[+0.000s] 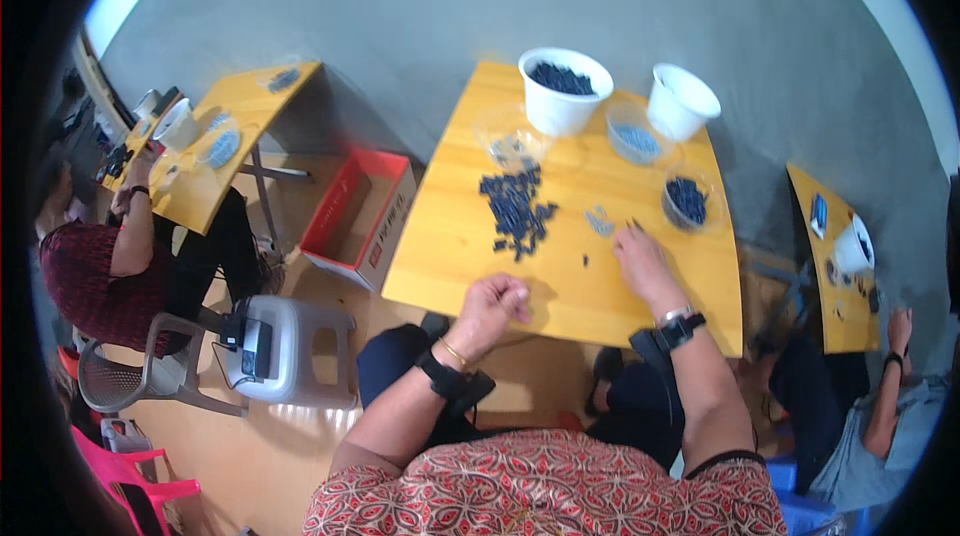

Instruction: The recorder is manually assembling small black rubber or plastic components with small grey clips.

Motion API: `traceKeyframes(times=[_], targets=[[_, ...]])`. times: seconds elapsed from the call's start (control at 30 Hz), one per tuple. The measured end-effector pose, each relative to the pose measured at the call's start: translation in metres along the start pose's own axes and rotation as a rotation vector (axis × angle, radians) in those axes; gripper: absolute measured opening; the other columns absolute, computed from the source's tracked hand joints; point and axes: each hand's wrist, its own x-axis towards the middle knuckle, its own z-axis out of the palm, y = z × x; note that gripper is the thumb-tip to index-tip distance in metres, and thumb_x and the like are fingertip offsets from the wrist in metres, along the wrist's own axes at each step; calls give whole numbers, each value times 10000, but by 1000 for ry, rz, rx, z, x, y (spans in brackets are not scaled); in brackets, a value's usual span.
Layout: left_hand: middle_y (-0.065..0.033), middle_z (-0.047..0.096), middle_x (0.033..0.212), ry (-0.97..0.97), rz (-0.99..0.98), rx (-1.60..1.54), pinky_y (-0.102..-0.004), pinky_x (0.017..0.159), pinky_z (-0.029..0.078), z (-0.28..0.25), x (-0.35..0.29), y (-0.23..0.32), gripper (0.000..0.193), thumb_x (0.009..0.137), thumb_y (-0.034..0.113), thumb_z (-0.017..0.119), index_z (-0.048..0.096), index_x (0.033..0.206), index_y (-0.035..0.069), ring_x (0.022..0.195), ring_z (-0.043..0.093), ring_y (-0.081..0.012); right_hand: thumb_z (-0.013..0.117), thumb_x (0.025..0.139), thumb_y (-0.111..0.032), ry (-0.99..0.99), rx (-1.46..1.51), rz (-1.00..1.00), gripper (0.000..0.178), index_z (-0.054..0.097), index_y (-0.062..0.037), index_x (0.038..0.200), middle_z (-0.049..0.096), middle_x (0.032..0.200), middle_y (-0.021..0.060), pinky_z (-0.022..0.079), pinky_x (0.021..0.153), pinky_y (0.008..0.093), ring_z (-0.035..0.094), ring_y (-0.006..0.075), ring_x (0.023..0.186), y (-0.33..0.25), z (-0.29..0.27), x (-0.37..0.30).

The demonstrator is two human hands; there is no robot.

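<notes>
My left hand [490, 308] is closed above the near edge of the yellow table [430, 256]; its curled fingers hide whatever they may hold. Further right, my right hand [643, 263] has its fingers pressed together low over the tabletop. A tiny dark bit shows at those fingertips, too small to name. Just left of them lies a small cluster of shiny grey pieces [599, 222]. One loose dark piece [585, 261] sits between my hands. Beyond my left hand is a spread pile of small dark blue-black pieces [515, 211].
Along the back stand a white bucket [563, 121] of dark pieces, another white bucket [683, 104], and clear tubs of grey pieces [633, 144] and dark pieces [686, 203]. A shallow clear container [511, 148] borders the pile. A red box [358, 221] is on the floor. People work at both sides.
</notes>
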Motion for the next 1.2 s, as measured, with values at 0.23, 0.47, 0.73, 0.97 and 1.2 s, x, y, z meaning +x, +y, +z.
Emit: traceKeyframes(times=[0.23,0.47,0.73,0.97,1.2], targets=[[-41,581,772,-53,-9,33,-240,609,511,-2,-6,6,104,873,74,538,560,873,-28,661,600,-124,536,795,-25,430,230,-133,64,509,-21,853,552,811,159,440,642,412,550,346,752,-81,-91,30],[-34,577,768,-83,-37,50,-244,640,504,-1,-6,7,102,876,82,543,565,878,-18,679,570,-102,524,806,-15,699,236,-294,74,504,-8,876,543,791,154,435,649,406,546,336,733,-99,-96,121],[-38,577,771,-112,-42,21,-249,631,503,-3,-5,3,92,875,79,543,567,869,-10,666,572,-104,536,794,-41,560,195,-115,81,526,-24,872,569,776,148,445,642,391,560,334,732,-41,-42,85],[-7,544,679,-72,17,-53,-207,526,459,0,-6,9,134,894,135,523,568,900,9,550,510,-65,565,753,-39,98,336,123,51,551,-13,793,584,730,163,460,611,375,572,333,679,16,-13,25],[14,517,606,16,7,60,-178,457,392,12,-11,12,137,891,141,534,576,907,12,481,450,-40,577,737,-26,68,290,12,64,533,-19,782,572,761,151,439,667,409,548,337,762,6,-4,14]])
